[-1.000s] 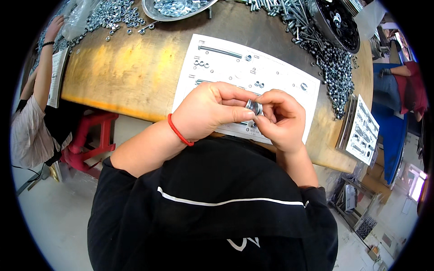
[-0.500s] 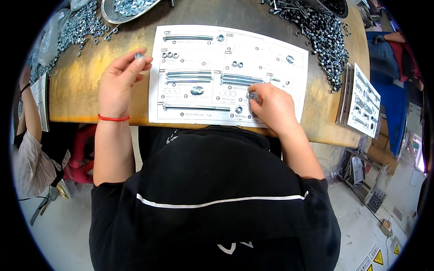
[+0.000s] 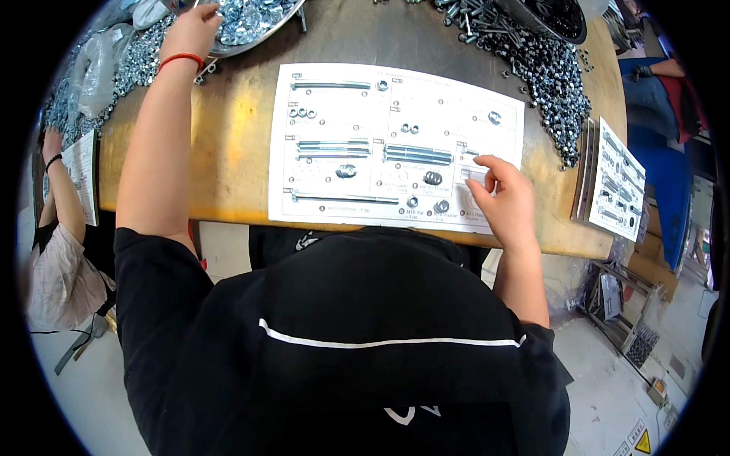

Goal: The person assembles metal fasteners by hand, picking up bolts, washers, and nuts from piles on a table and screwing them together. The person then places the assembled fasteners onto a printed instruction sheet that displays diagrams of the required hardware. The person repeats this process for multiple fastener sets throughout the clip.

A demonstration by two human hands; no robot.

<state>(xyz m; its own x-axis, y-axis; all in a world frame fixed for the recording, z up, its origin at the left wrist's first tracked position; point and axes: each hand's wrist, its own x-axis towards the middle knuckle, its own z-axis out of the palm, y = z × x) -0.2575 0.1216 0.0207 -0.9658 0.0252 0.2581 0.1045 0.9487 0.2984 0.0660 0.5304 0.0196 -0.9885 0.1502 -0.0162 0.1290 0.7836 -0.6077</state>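
Observation:
My left hand, with a red cord at the wrist, reaches to the left side of a metal bowl full of flat shiny washers. Its fingertips are too unclear to show a grip. Over the right part of a printed white sheet, my right hand is open, thumb and forefinger apart beside a short bolt. On the sheet lie long bolts, nuts, a long single bolt, a stack of dark washers and another small washer group.
Loose nuts spread at the far left by plastic bags. Dark bolts and nuts heap at the right below a black bowl. Further sheets with hardware stand at the right edge. Another person's arm is at left.
My left hand has moved up and left from beside the sheet to the metal bowl. My right hand has let go of the dark washers, which now lie on the sheet, and shifted right.

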